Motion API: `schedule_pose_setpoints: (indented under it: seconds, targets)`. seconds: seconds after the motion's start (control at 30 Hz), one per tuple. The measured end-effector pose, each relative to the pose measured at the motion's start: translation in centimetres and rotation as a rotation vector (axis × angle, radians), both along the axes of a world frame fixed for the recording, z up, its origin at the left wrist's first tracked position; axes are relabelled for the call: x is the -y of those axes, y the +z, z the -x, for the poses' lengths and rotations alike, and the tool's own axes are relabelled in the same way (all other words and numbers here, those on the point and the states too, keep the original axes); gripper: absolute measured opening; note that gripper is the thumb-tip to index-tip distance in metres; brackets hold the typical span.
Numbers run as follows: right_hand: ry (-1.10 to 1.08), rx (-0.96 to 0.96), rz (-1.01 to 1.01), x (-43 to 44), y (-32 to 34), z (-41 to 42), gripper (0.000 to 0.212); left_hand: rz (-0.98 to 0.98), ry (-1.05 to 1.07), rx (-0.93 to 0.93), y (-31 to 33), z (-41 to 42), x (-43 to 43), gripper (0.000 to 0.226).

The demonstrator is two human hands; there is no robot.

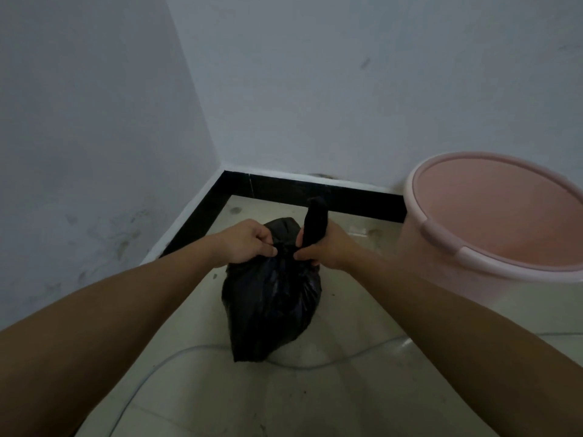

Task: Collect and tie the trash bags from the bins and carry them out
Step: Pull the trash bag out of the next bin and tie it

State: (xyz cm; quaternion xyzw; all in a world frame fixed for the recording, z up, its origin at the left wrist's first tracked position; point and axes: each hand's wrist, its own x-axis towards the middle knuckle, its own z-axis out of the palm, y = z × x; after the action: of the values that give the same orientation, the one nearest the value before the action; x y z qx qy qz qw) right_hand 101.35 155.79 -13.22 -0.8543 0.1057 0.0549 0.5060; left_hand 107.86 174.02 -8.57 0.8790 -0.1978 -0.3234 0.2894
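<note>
Bare forearms reach to black trash bag [274, 304] on floor [195, 389] near wall corner, beside pink bin [492, 222]. Left hand [249, 244] and right hand [321, 247] pinch bag's twisted ends. Soft, slippery, probably light; best gripped at gathered neck.

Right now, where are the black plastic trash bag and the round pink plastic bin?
black plastic trash bag [274, 310], head view, bulging middle.
round pink plastic bin [511, 270], head view, near rim.

One black trash bag [273, 307] — one pink bin [492, 222] — two hands.
</note>
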Motion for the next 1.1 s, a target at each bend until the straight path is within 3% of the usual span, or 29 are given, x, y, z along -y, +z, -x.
schedule_pose_setpoints:
  seconds: [0.1, 0.17, 0.23, 0.37, 0.4, 0.43, 0.53, 0.63, 0.73, 0.9, 1.1]
  targets:
    - [0.004, 0.138, 0.24, 0.0, -0.6, -0.2, 0.016, 0.009, 0.024, 0.006, 0.0, 0.0, 0.0, 0.024]
    - [0.005, 0.241, 0.289, -0.3, -0.5, -0.3, 0.011, 0.016, 0.035, -0.004, 0.1, 0.0, -0.1, 0.027]
    - [-0.054, 0.225, 0.231, -0.6, -0.5, -0.7, 0.011, 0.017, 0.049, 0.001, 0.1, -0.2, -0.5, 0.027]
    - [-0.148, -0.172, -0.578, -0.4, 1.0, -1.0, 0.011, 0.053, 0.137, 0.049, -0.3, -1.1, -2.2, 0.013]
    - [-0.156, -0.207, -0.738, -0.2, 1.4, -1.1, 0.009, 0.092, 0.151, 0.032, -0.3, -1.2, -2.6, 0.006]
    - [-0.164, -0.221, -0.865, 0.0, 1.7, -1.2, 0.008, 0.132, 0.153, 0.001, -0.4, -1.2, -2.8, 0.015]
    - [-0.166, -0.278, -1.112, 0.0, 2.3, -1.3, 0.019, 0.17, 0.122, -0.123, -0.5, -0.4, -2.4, 0.035]
    - [-0.11, -0.32, -1.178, -0.4, 2.5, -1.0, 0.026, 0.192, 0.08, -0.128, -0.5, 0.6, -1.5, 0.012]
    - [0.043, -0.318, -1.023, -0.3, 3.0, -0.7, 0.009, 0.216, 0.103, -0.096, -0.4, 0.5, -1.7, 0.009]
    - [0.183, -0.284, -0.457, 0.0, 3.2, -0.4, 0.005, 0.113, 0.103, -0.076, -0.3, -0.3, -2.0, 0.023]
    - [0.063, 0.076, 0.182, -1.3, 1.8, -0.9, 0.011, 0.036, 0.052, -0.061, -0.1, 0.0, -0.8, 0.026]
